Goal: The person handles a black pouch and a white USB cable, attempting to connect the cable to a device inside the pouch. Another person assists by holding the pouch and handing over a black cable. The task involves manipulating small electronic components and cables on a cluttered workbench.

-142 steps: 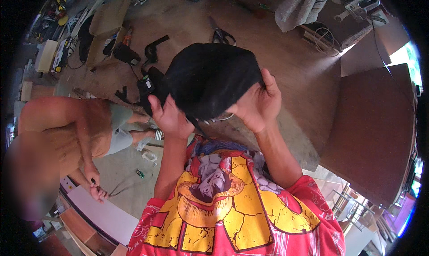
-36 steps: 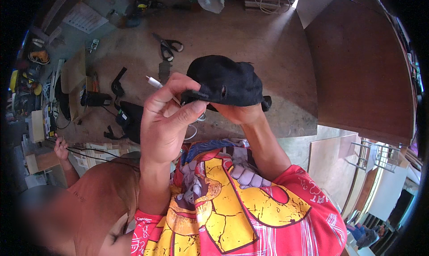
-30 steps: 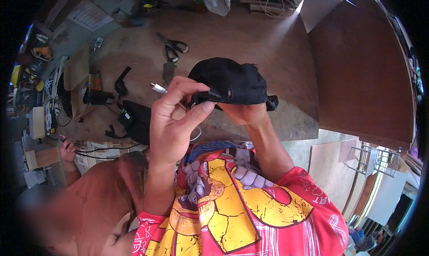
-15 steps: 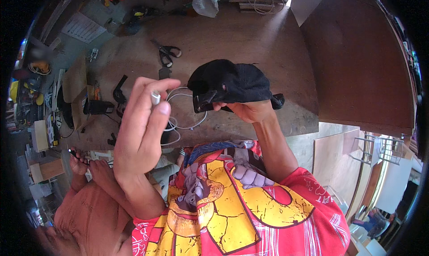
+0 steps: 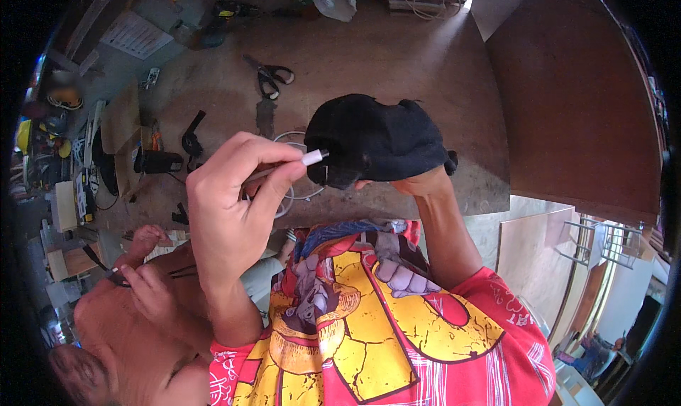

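Observation:
My left hand [image 5: 237,182] pinches a white cable plug [image 5: 311,158] between thumb and forefinger, its metal tip pointing right. That tip is close to the left edge of a black cloth cap [image 5: 386,140]; whether they touch I cannot tell. My right hand [image 5: 420,184] grips the cap from below, most of its fingers hidden under the cloth. A dark hard part shows along the cap's lower left edge. Behind my left hand the thin white cable [image 5: 306,195] loops over the wooden table [image 5: 397,58].
Black-handled scissors [image 5: 269,76] lie on the table beyond my hands. At the left are a black box-shaped device [image 5: 159,161] and a cardboard box [image 5: 120,126]. A brown panel [image 5: 567,101] stands at the right. Another person [image 5: 142,321] sits close at my lower left, holding a dark strip.
My left hand has turned and brought the plug right, up to the cap. The cap has shifted slightly right and tilted in my right hand. The other person's hands have moved.

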Demonstrator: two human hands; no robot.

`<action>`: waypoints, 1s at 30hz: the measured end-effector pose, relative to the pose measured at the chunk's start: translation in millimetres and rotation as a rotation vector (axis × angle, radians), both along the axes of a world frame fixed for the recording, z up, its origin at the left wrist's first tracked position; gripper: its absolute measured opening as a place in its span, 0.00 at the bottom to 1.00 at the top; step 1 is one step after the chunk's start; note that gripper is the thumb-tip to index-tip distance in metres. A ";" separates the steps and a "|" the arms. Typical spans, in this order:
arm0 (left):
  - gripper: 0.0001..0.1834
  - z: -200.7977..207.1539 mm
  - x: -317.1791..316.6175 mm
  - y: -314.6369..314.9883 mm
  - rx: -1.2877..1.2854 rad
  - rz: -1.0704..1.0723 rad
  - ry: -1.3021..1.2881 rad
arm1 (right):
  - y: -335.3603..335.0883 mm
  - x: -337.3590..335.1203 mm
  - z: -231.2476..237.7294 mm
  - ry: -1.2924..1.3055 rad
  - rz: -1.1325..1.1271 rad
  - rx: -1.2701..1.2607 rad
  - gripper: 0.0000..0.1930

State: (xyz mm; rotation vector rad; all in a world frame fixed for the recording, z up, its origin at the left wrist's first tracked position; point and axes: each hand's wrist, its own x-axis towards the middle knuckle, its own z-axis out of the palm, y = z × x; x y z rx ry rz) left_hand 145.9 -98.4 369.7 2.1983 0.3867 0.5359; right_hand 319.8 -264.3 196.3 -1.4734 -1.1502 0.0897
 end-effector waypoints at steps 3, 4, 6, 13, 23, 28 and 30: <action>0.08 -0.6 -7.0 5.0 0.021 -0.070 -0.014 | -4.1 4.6 1.7 0.157 0.075 -0.050 0.15; 0.09 -2.3 -6.8 4.3 0.005 -0.066 -0.028 | -4.0 2.9 -8.6 0.327 0.081 -0.099 0.17; 0.10 -7.1 -5.3 2.5 -0.029 -0.057 -0.056 | -1.5 0.5 -7.3 0.438 0.048 -0.152 0.17; 0.12 -10.2 -4.4 4.4 0.076 -0.083 -0.207 | 4.5 8.0 7.1 -0.087 0.016 -0.082 0.09; 0.11 -4.7 -10.9 6.2 0.274 -0.153 -0.085 | 7.3 -9.6 35.3 -0.242 -0.056 -0.082 0.02; 0.11 -7.2 -14.5 7.9 0.327 -0.137 -0.097 | 4.0 -13.1 39.6 -0.429 -0.015 -0.410 0.07; 0.10 -10.7 -16.8 7.7 0.305 -0.135 -0.122 | 2.0 -11.3 35.1 -0.517 0.001 -0.433 0.09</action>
